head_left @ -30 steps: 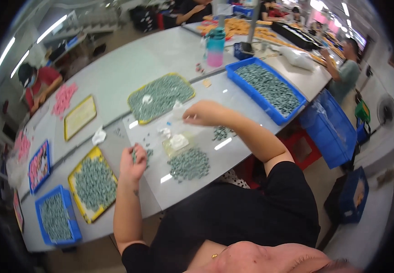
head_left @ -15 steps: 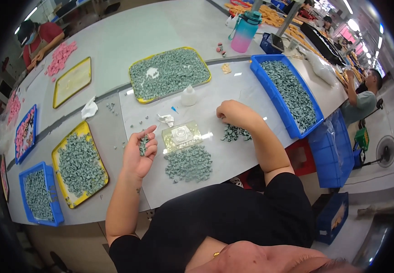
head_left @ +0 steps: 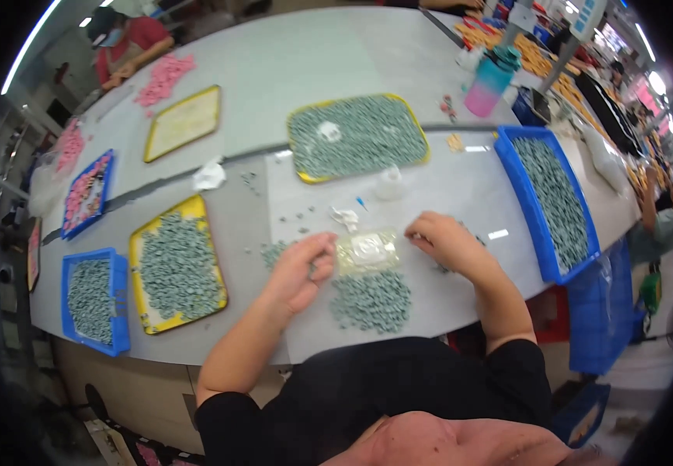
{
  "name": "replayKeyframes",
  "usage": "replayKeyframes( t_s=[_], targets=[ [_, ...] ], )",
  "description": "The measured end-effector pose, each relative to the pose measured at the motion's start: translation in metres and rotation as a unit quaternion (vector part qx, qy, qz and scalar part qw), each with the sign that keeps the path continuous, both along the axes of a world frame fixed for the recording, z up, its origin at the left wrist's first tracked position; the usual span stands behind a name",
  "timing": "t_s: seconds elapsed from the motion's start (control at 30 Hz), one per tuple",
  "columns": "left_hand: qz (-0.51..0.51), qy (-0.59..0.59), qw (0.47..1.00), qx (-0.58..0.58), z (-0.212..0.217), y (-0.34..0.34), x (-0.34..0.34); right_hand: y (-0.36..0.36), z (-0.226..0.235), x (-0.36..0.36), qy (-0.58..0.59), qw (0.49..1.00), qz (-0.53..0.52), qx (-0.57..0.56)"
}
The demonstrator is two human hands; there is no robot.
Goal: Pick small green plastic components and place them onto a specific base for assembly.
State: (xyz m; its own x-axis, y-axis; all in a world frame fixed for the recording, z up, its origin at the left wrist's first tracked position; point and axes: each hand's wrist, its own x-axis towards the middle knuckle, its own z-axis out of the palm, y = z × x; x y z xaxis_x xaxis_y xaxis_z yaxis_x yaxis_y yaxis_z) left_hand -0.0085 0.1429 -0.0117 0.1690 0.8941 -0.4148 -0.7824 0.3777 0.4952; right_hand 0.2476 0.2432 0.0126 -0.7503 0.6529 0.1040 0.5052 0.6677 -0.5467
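Note:
My left hand (head_left: 303, 270) is just left of a clear flat block (head_left: 346, 257) with a pale round-marked centre. Its thumb and fingertips are drawn together, and whatever they hold is too small or blurred to name. On the block's other side is my right hand (head_left: 451, 245), fingers pinched near the block's right edge; what is between them cannot be made out. A heap of small grey-green pieces (head_left: 371, 303) lies directly in front of the block. A smaller cluster of the same pieces (head_left: 274, 254) rests beside my left hand. More pieces are partly hidden under my right hand.
Behind the block are a white squeeze bottle (head_left: 389, 185), a blue tip (head_left: 361, 203) and crumpled tissue (head_left: 346, 218). A yellow-rimmed tray (head_left: 305, 177) stands beyond, a blue bin (head_left: 530, 225) right, another yellow tray (head_left: 216, 272) and blue bin (head_left: 121, 311) left. A person works at far left.
The whole view has shifted, moving the scene rightward. Both hands have come closer to the clear block. My left hand, earlier palm-up with green pieces in it, has turned and closed its fingertips.

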Motion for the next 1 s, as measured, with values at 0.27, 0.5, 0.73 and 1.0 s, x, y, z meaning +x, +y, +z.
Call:
replayKeyframes(
  t_s=[0.27,0.5,0.73,1.0],
  targets=[
    [0.021,-0.042,0.999,-0.025,0.01,-0.021,0.004,-0.018,0.002,-0.013,0.009,0.997,-0.03,0.068],
    [0.017,-0.021,1.0,-0.009,0.004,-0.02,-0.008,-0.013,-0.011,-0.025,-0.024,0.982,-0.061,0.177],
    [0.045,-0.031,0.998,-0.014,0.006,-0.021,-0.013,-0.013,-0.027,-0.025,-0.089,0.979,-0.077,0.169],
    [0.074,0.029,0.996,-0.03,0.001,-0.023,0.0,-0.003,-0.03,-0.013,-0.071,0.988,-0.056,0.125]
  ],
)
